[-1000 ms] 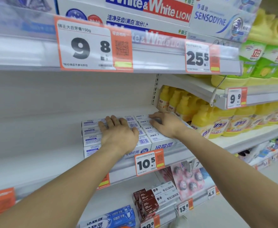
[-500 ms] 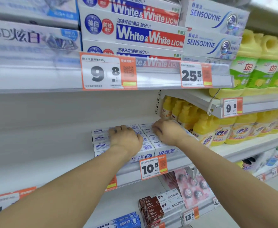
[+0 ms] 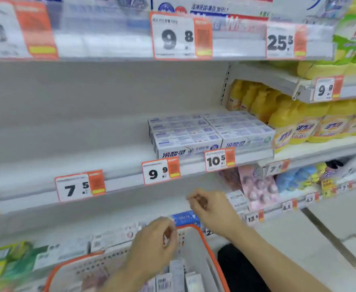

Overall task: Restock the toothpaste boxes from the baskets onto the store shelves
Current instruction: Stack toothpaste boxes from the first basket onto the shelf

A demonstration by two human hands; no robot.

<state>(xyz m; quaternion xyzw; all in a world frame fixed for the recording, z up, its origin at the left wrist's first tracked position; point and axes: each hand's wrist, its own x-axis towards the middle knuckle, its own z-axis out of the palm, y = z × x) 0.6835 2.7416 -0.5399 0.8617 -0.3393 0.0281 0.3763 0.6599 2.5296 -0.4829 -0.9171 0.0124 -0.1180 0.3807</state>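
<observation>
So nearest to us is the basket (image 3: 211, 258), white mesh with an orange rim, and it's got more toothpaste boxes (image 3: 173, 279) standing on end inside, barcodes up, so there's still stock to move. We'll use that basket as the anchor for everything else.

Our left hand (image 3: 154, 243) hangs right over the basket's far edge, fingers loosely curled, holding nothing as far as we can see. Our right hand (image 3: 210, 207) is just beyond and to the right of the basket, fingers bunched lightly together, also empty from what we can tell, though it's pretty blurry. Both look like they're lined up to dip in for the next load, which is our guess for the step we're on.

Up beyond the basket and a bit right, the shelf (image 3: 88, 165) carries a neat block of stacked toothpaste boxes (image 3: 210, 133), flush to the front lip above the 10.5 price tag (image 3: 219, 160), brand faces out so shoppers can read them. They sit snug against the yellow detergent bottles (image 3: 282, 114) on the right. Left of that block the shelf is bare above the 9.9 tag (image 3: 161, 172) and 7.5 tag (image 3: 80, 186), so that's probably where the next boxes belong.
</observation>
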